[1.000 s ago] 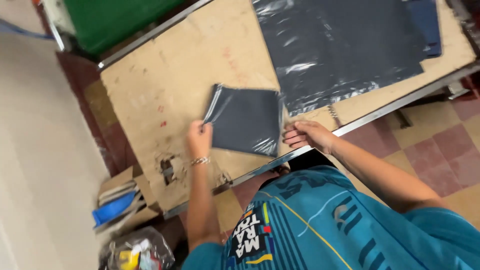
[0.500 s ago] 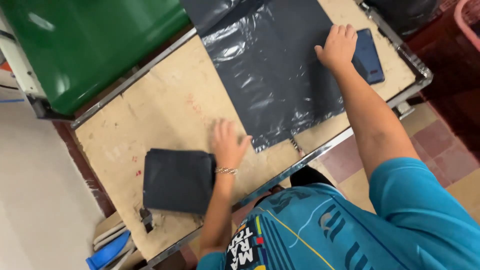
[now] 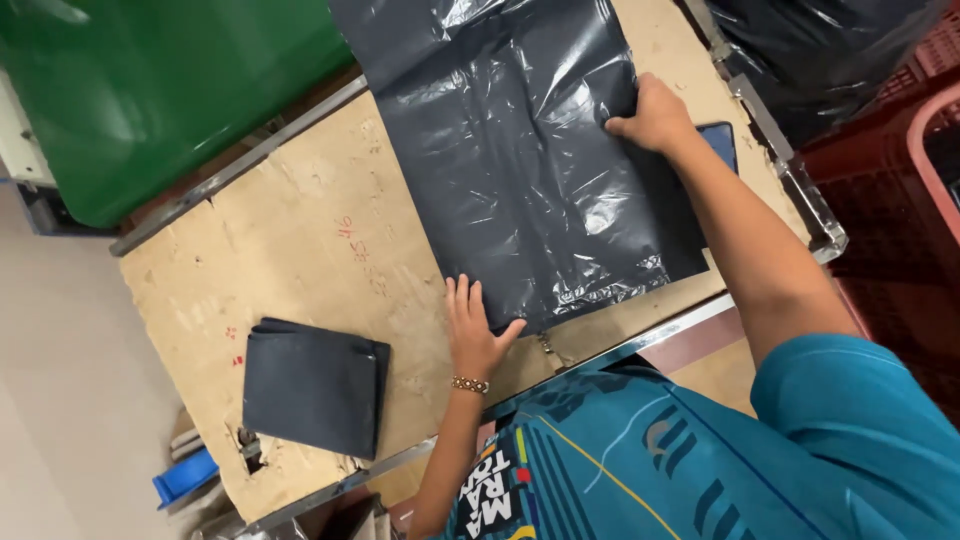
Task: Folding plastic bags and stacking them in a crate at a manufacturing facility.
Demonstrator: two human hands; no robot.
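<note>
On table (image 3: pixel 300 250): hands (image 3: pixel 478 335) flatten empty plastic bag (image 3: pixel 530 170).

Your left hand (image 3: pixel 477 333) now lies off the folded bag (image 3: pixel 315 385), flat at the open sheet's (image 3: pixel 530 170) seven o'clock corner; your right hand (image 3: pixel 655 115) grips its three o'clock edge.

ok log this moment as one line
left hand: flat at near edge of dark plastic sheet | right hand: gripping sheet's right side | folded dark bag: on table, left
</note>
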